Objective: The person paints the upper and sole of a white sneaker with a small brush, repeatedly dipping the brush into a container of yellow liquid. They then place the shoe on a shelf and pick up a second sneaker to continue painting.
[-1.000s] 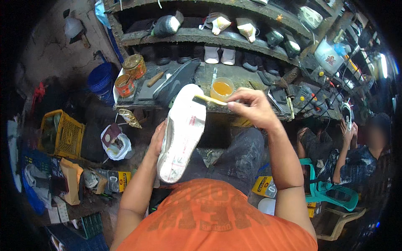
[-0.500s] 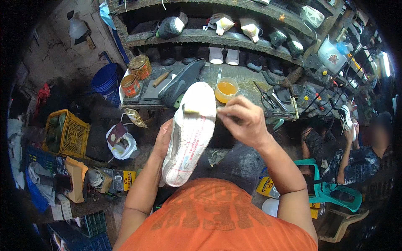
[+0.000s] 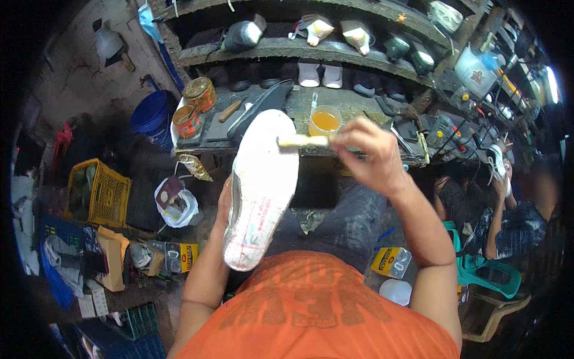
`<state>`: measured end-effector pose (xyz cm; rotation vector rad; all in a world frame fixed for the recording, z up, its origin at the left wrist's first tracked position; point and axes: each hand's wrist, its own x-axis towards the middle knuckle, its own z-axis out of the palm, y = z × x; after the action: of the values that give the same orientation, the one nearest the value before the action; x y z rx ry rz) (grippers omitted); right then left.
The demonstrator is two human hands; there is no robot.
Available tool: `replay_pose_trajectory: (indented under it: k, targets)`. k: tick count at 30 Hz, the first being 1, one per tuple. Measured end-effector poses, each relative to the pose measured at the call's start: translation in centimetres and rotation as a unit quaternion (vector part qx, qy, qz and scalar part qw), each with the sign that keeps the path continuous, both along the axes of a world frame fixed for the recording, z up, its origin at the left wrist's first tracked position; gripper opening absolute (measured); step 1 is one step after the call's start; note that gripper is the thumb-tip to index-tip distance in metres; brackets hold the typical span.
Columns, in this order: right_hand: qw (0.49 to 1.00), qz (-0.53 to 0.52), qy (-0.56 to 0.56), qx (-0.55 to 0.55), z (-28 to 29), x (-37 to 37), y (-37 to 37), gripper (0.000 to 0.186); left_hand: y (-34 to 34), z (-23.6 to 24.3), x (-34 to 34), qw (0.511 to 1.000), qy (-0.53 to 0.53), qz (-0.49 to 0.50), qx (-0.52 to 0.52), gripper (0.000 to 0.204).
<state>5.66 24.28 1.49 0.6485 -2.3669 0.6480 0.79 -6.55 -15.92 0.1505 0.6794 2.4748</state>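
We found the white shoe sole (image 3: 262,188) held up over the person's lap, its bottom face toward the camera and its long axis running steeply from the lower heel end near the orange shirt (image 3: 317,311) up to the toe end, which pointed away toward the tabletop (image 3: 359,116). The left hand (image 3: 224,200) was clamped on the sole's left edge from behind, only the fingers showing past the rim. The right hand (image 3: 371,152) was closed around the handle of a small brush (image 3: 302,141), which lay roughly level with its bristle end touching the sole near the toe. The two hands stood apart, one on each side of the sole. On the dark, cluttered tabletop just beyond we noted a cup of orange-yellow liquid (image 3: 325,119), two round tins (image 3: 192,107) at the left end and assorted hand tools to the right. Shelves (image 3: 311,51) above carried shoe parts and lasts. On the floor at left stood a yellow crate (image 3: 98,191), a blue bucket (image 3: 149,113) and a white bag (image 3: 176,203). A second person (image 3: 514,209) sat at right, holding a shoe.
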Motion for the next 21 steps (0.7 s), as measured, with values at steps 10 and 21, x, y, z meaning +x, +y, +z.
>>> replay_pose_trajectory:
  k: [10,21]
  targets:
    - [0.996,-0.085,-0.016,-0.006,-0.1,1.0,0.0,0.01,-0.2,0.8,0.4,0.998,-0.024,0.009,-0.05,0.052]
    - [0.98,0.151,-0.116,0.063,1.7,3.4,-7.4,0.015,-0.1,0.8,-0.9,0.997,-0.018,0.019,-0.075,0.051]
